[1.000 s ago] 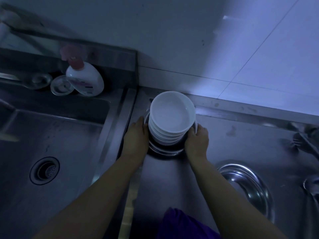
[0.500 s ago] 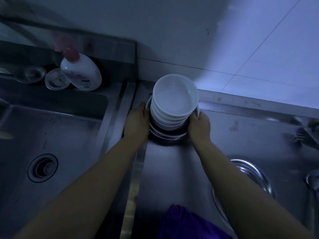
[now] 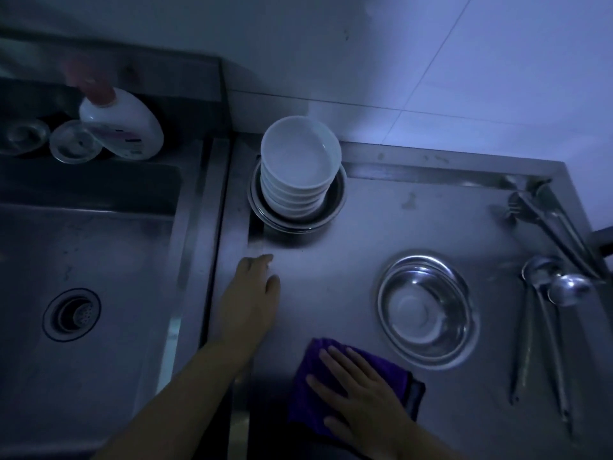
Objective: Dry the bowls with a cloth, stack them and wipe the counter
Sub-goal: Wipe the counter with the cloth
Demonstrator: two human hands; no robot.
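Purple cloth [image 3: 361,386] lying at counter [image 3: 381,227] front edge, I'm pressing it flat with right hand [image 3: 361,393], fingers spread; left hand [image 3: 252,293] relaxed, empty. White bowl stack [image 3: 298,167] sitting back-left; wiping should skirt steel bowl [image 3: 428,307]

Soap bottle [image 3: 127,126] behind sink [image 3: 99,260]; ladles [image 3: 550,287] right.

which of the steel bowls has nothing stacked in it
The lone steel bowl right of the purple cloth sits empty; the other steel bowl, by the back wall, holds the stack of white bowls.
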